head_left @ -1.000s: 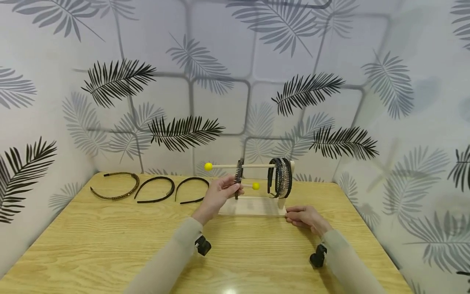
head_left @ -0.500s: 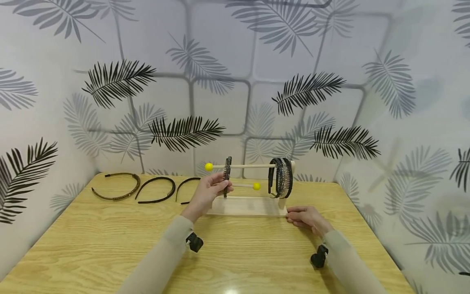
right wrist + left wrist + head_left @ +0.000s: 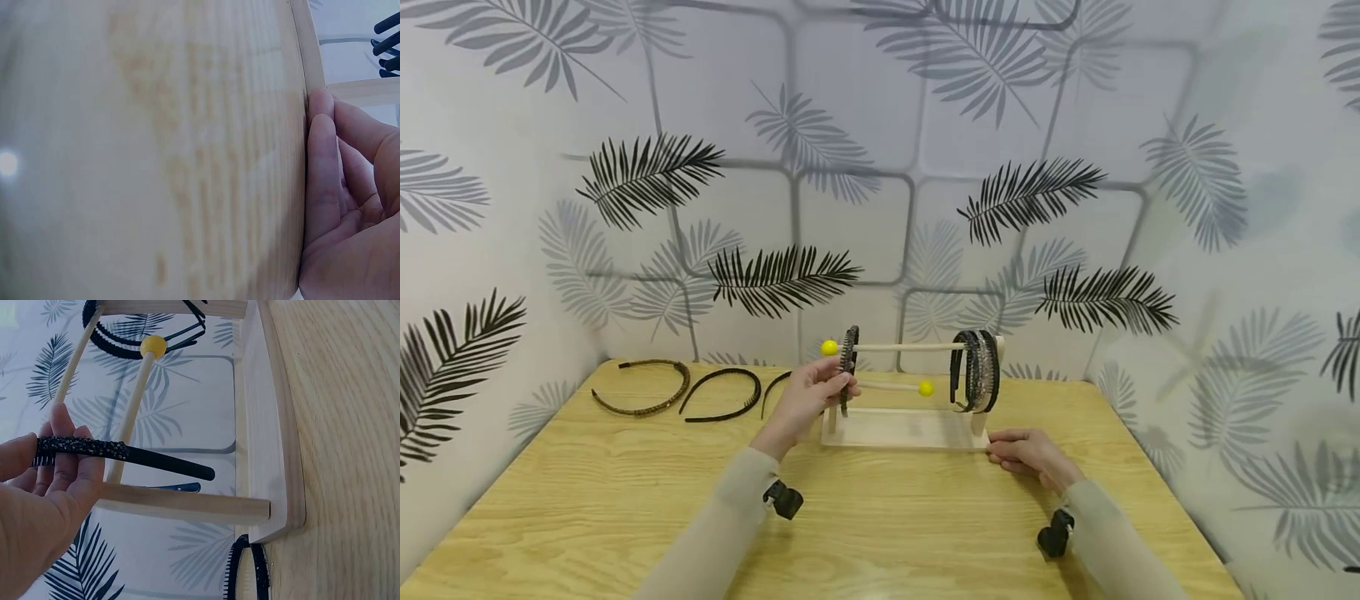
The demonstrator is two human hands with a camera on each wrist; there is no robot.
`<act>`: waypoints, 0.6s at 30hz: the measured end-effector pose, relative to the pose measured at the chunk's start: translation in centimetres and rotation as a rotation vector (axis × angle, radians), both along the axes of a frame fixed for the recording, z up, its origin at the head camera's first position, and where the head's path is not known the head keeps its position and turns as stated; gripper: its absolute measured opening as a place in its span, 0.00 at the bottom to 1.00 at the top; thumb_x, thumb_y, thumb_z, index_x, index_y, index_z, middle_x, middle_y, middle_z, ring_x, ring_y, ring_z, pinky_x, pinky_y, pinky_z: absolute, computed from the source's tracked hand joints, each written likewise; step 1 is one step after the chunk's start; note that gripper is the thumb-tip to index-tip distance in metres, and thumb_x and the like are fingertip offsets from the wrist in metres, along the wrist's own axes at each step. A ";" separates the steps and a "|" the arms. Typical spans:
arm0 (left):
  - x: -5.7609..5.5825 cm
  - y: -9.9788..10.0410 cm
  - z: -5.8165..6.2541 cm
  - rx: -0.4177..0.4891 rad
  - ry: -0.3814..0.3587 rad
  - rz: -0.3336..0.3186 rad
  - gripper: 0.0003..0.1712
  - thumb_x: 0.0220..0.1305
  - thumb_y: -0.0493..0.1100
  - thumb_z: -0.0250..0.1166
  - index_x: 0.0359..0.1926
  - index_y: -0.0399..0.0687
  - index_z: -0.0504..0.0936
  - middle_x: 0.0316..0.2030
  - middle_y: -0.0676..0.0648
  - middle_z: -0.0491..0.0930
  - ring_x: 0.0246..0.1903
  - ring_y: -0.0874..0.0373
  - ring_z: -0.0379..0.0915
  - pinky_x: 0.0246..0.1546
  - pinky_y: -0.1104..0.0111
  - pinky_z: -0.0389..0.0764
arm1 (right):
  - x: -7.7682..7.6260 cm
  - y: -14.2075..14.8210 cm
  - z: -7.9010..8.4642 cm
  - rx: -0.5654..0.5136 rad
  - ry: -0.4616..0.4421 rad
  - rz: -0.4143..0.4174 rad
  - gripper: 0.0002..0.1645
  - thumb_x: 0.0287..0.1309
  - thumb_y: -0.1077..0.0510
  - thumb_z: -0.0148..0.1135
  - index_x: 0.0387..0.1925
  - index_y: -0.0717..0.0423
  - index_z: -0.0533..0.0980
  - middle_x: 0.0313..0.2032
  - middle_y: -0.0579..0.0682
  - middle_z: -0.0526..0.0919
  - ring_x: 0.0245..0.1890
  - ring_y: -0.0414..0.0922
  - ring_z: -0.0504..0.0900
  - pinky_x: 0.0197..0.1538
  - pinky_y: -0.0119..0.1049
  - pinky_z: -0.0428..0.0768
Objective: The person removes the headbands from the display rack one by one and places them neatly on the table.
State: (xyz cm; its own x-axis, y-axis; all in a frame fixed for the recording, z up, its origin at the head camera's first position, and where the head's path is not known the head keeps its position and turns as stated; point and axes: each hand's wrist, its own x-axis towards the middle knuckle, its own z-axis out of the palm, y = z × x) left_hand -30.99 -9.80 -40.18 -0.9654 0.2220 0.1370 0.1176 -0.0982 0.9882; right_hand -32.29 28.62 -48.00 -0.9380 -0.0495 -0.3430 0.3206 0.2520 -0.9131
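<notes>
My left hand (image 3: 801, 402) pinches a dark headband (image 3: 165, 461) with inner teeth and a sparkly, beaded stretch between thumb and fingers. In the head view that headband stands upright by the yellow ball (image 3: 829, 347) at the left end of the upper rod (image 3: 910, 347). A pale wooden headband stand (image 3: 906, 429) lies lengthwise before me. Several headbands (image 3: 981, 371), black and glittery, hang bunched at its right end. Low at the base's right corner, my right hand (image 3: 1032, 457) grips the edge of the board with thumb and fingertips (image 3: 320, 100).
To the left on the wooden table (image 3: 625, 483) lie a brown beaded headband (image 3: 681, 387), a black headband (image 3: 756, 392) and another dark headband (image 3: 771, 385), partly hidden behind my left hand. A second yellow ball (image 3: 927, 388) caps the lower rod. A leaf-patterned backdrop (image 3: 865, 225) rises behind.
My left hand has carried the headband leftward along the upper rod, from well inside it to beside the end ball. The right hand stays at the base corner.
</notes>
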 end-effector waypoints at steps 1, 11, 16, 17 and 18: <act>0.0 -0.2 0.0 0.000 -0.006 0.005 0.27 0.73 0.35 0.54 0.70 0.36 0.63 0.46 0.41 0.80 0.40 0.60 0.82 0.56 0.59 0.80 | 0.0 0.0 0.0 0.001 0.001 -0.003 0.29 0.62 0.60 0.65 0.63 0.66 0.72 0.38 0.48 0.89 0.32 0.36 0.87 0.35 0.27 0.83; 0.2 -1.3 0.6 0.009 -0.037 -0.012 0.29 0.74 0.34 0.53 0.72 0.35 0.60 0.42 0.47 0.80 0.39 0.61 0.82 0.55 0.59 0.80 | 0.0 0.2 -0.2 -0.006 -0.004 -0.002 0.29 0.63 0.61 0.65 0.63 0.67 0.71 0.39 0.49 0.89 0.33 0.36 0.87 0.35 0.27 0.83; 0.2 -2.1 0.7 0.010 -0.039 -0.015 0.26 0.74 0.35 0.53 0.70 0.35 0.63 0.42 0.47 0.80 0.42 0.58 0.82 0.58 0.54 0.77 | -0.2 0.1 -0.1 0.006 0.005 0.007 0.29 0.63 0.61 0.64 0.63 0.67 0.71 0.40 0.48 0.88 0.33 0.36 0.86 0.35 0.26 0.83; 0.2 -2.2 0.7 0.015 -0.040 -0.016 0.26 0.74 0.35 0.53 0.70 0.35 0.63 0.42 0.46 0.80 0.43 0.56 0.82 0.60 0.52 0.76 | -0.2 0.1 -0.1 0.009 0.003 0.006 0.29 0.64 0.61 0.64 0.63 0.66 0.71 0.40 0.48 0.88 0.33 0.36 0.86 0.35 0.26 0.83; 0.2 -2.4 0.7 0.023 -0.041 -0.019 0.26 0.74 0.35 0.53 0.69 0.34 0.64 0.43 0.45 0.80 0.44 0.54 0.82 0.61 0.51 0.75 | -0.2 0.1 -0.1 0.013 0.001 0.005 0.29 0.64 0.60 0.64 0.63 0.66 0.71 0.40 0.48 0.88 0.33 0.36 0.86 0.35 0.26 0.83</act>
State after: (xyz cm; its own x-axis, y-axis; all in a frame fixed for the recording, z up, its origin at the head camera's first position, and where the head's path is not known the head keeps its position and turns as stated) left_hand -30.76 -12.21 -39.48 -0.9658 0.2381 0.1023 0.0746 -0.1226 0.9896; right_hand -32.52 28.69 -48.09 -0.9382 -0.0494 -0.3425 0.3183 0.2658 -0.9100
